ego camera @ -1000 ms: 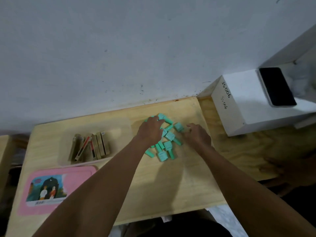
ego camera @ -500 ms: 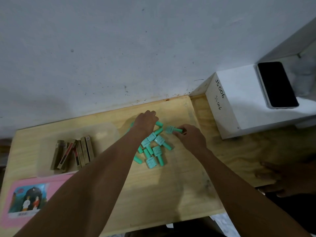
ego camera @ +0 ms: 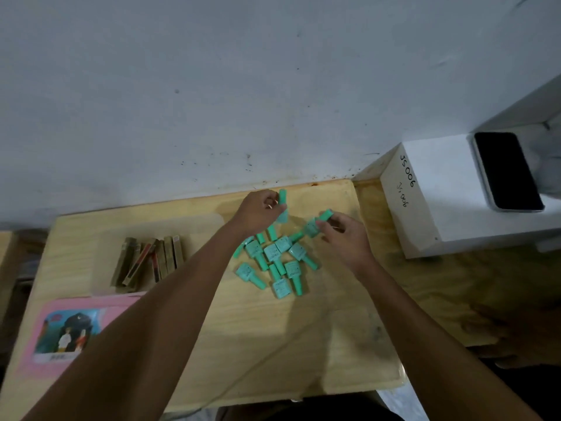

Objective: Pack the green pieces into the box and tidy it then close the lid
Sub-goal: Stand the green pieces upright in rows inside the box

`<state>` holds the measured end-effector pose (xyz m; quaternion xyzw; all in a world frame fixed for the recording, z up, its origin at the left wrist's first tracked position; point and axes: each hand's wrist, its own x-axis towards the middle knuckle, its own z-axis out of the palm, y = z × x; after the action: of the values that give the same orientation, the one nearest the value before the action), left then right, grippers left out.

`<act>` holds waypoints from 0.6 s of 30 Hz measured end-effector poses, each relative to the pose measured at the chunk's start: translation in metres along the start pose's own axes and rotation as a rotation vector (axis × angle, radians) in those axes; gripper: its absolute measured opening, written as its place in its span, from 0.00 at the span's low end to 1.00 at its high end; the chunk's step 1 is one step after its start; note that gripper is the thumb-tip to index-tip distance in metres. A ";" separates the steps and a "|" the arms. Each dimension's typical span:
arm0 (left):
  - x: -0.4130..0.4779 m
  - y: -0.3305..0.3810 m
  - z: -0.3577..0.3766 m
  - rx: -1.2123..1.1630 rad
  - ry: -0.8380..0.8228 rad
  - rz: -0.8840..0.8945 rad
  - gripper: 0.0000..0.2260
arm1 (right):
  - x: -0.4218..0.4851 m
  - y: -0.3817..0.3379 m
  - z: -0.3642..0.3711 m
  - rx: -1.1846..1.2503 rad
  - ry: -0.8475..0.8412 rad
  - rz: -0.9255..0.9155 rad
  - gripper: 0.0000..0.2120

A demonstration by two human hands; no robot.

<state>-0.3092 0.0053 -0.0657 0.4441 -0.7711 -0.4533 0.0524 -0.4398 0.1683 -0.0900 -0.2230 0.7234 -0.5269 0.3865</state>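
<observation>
Head view only. Landmark: the pile of green pieces [ego camera: 274, 262] lying loose on the wooden table [ego camera: 303, 344], toward its far half.

Left hand [ego camera: 258, 212] is just above the far edge of the pile, fingers [ego camera: 274, 205] closed around one green piece [ego camera: 283, 209], held roughly upright and lifted clear of the table.

Right hand [ego camera: 344, 235] is at the pile's right edge, fingers [ego camera: 326, 224] pinched on another green piece [ego camera: 318, 221], tilted, cap end pointing up and right. Can't tell whether it is touching the pile.

The rest of the pieces lie on their sides, some overlapping, between the two forearms.

Left of the pile: a clear box [ego camera: 103, 259] with a row of brown and gold sticks [ego camera: 148, 262] leaning inside it. No green pieces in it.

Left of and nearer than the pile: a pink lid [ego camera: 39, 344] with a cartoon picture, flat on the table beside the box, partly covered by the left forearm.

Right of the pile: a white carton [ego camera: 437, 192] with handwriting on its side, and a dark phone [ego camera: 507, 170] lying on top.

Behind the pile: a bare grey wall [ego camera: 212, 86].
</observation>
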 end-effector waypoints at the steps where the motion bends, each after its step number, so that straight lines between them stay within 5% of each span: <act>1: -0.008 -0.002 -0.009 -0.070 0.023 -0.025 0.12 | -0.002 -0.006 0.002 0.018 -0.024 -0.013 0.06; 5: -0.041 -0.011 -0.045 -0.184 0.119 -0.066 0.08 | -0.009 -0.030 0.017 0.023 -0.093 -0.071 0.09; 12: -0.096 -0.046 -0.103 -0.056 0.302 -0.042 0.11 | -0.016 -0.058 0.069 -0.102 -0.210 -0.150 0.05; 18: -0.105 -0.090 -0.127 0.042 0.378 -0.096 0.10 | -0.022 -0.072 0.121 -0.223 -0.232 -0.205 0.11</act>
<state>-0.1271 -0.0182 -0.0245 0.5588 -0.7346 -0.3475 0.1653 -0.3369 0.0881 -0.0335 -0.3960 0.7014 -0.4509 0.3845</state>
